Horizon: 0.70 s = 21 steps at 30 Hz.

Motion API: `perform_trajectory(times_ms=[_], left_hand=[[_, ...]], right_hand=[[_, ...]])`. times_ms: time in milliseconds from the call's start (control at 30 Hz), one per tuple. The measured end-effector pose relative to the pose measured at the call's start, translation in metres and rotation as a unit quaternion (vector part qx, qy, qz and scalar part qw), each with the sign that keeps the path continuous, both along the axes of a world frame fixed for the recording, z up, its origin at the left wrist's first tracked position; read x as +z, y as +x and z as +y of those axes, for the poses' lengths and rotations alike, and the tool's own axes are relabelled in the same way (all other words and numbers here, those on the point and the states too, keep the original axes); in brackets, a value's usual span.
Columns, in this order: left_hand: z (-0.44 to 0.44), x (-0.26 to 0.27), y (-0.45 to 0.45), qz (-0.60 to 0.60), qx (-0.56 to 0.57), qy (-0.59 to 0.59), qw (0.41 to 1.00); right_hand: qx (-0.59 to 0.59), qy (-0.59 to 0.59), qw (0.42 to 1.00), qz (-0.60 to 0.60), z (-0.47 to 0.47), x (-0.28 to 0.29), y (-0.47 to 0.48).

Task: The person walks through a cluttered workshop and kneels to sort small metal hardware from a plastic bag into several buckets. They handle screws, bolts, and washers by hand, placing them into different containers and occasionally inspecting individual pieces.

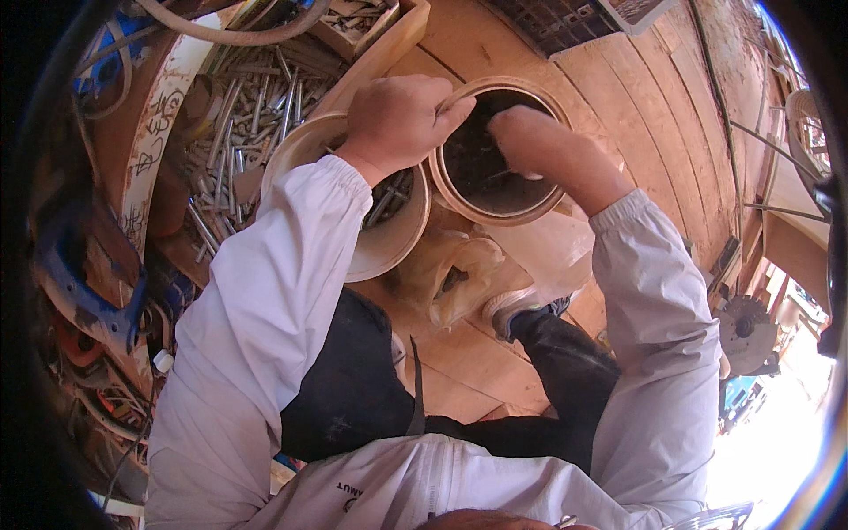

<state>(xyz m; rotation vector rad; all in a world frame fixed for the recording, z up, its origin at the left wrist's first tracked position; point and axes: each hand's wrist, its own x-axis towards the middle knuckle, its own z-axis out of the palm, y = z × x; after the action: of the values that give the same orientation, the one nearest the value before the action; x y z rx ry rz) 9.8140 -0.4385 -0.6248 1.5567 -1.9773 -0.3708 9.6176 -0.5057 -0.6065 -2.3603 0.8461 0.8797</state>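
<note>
Two round buckets stand side by side before me. My left hand [404, 122] grips the near-left rim of the right bucket [493, 215], its thumb over the edge. Into that bucket reaches my right hand [536, 142], bent at the wrist above dark contents [480, 156]. Its fingers are mostly hidden, so whether they hold anything is unclear. Under my left forearm, the left bucket [384, 262] contains metal bolt-like pieces [391, 199]. A crumpled translucent plastic bag [464, 271] with a dark opening lies below the buckets, beside a pale plastic sheet or bag [550, 248].
Loose metal rods and bolts [248, 126] fill a wooden-sided bin at left. A small wooden box [404, 26] adjoins it. A dark plastic crate [550, 26] sits beyond the buckets on plank flooring [636, 99]. A round cutting blade [745, 324] is at right, near my shoe [510, 311].
</note>
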Motion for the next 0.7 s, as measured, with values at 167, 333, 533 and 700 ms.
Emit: perform_trajectory(times_ms=[167, 333, 533, 700], left_hand=[[0.001, 0.002, 0.002, 0.014, -0.001, -0.002, 1.000], [-0.002, 0.002, 0.000, 0.003, -0.006, 0.007, 1.000], [-0.001, -0.004, 0.000, -0.017, 0.005, -0.026, 0.999], [-0.001, -0.002, -0.002, 0.014, -0.003, -0.024, 1.000]], right_hand=[[0.105, -0.019, 0.994, 0.007, 0.020, -0.039, -0.001], [0.085, 0.061, 0.990, 0.093, 0.023, -0.072, 0.003], [0.023, 0.013, 0.996, 0.086, 0.003, -0.054, 0.023], [-0.171, -0.082, 0.977, -0.096, -0.003, -0.038, 0.014]])
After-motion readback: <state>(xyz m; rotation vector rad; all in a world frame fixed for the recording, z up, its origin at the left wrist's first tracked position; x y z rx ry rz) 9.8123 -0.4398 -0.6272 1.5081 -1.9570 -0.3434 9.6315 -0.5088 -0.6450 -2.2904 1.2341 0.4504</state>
